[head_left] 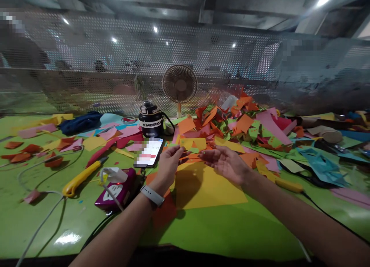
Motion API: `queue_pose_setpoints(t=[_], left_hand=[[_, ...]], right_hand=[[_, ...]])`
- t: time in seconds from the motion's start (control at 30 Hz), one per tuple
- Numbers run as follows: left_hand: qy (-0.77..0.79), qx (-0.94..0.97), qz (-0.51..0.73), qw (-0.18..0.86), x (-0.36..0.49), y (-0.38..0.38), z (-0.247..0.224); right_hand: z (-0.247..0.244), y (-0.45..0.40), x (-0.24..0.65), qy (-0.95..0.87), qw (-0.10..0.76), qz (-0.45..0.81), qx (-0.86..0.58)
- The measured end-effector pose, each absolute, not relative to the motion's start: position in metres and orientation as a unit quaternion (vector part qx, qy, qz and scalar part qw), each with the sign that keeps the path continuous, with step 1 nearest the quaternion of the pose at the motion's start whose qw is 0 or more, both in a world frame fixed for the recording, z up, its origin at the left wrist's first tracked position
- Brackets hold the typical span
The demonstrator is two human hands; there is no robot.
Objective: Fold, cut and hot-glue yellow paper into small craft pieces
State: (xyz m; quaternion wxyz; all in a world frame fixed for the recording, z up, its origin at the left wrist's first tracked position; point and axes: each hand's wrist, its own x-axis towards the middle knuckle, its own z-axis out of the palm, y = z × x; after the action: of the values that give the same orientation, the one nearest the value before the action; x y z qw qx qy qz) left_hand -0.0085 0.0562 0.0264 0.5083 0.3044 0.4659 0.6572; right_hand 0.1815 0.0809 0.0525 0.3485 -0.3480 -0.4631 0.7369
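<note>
At frame centre: small yellow paper piece [200, 142], apparently pinched at left edge by left hand [169, 161], presumably for steadiness; right hand [227, 163] alongside, fingers loosely parted, contact uncertain. Below centre: larger yellow sheet [211, 190], flat, presumably for ready reach.

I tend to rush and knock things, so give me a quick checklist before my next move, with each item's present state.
1. Left hand gripping the small yellow piece: cannot tell; fingertips are at its edge, firmness unclear.
2. Right hand free: ok; it looks open.
3. Large yellow sheet lying on the table: ok; in front of you.
4. Yellow-handled cutter away from both hands: ok; off to the left.
5. White plug fully seated in the purple power box: cannot tell.
6. Table free of loose scraps: not ok; paper scraps are heaped beyond your hands.
</note>
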Motion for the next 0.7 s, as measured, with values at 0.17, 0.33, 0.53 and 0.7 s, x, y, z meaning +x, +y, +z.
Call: queue_pose_setpoints(t=[0.17, 0.33, 0.53, 0.7], left_hand=[[0.460, 0.297, 0.627, 0.554, -0.001, 0.051, 0.028], [0.452, 0.273, 0.615, 0.585, 0.008, 0.044, 0.031], [0.416, 0.269, 0.616, 0.612, 0.012, 0.042, 0.029], [0.388, 0.282, 0.619, 0.622, 0.015, 0.042, 0.025]], right_hand=[[0.060, 0.077, 0.175, -0.545, 0.423, 0.645, -0.329], [0.049, 0.074, 0.170, -0.704, 0.409, 0.445, -0.374], [0.032, 0.067, 0.164, -0.779, 0.344, 0.333, -0.404], [0.031, 0.062, 0.163, -0.815, 0.303, 0.292, -0.399]])
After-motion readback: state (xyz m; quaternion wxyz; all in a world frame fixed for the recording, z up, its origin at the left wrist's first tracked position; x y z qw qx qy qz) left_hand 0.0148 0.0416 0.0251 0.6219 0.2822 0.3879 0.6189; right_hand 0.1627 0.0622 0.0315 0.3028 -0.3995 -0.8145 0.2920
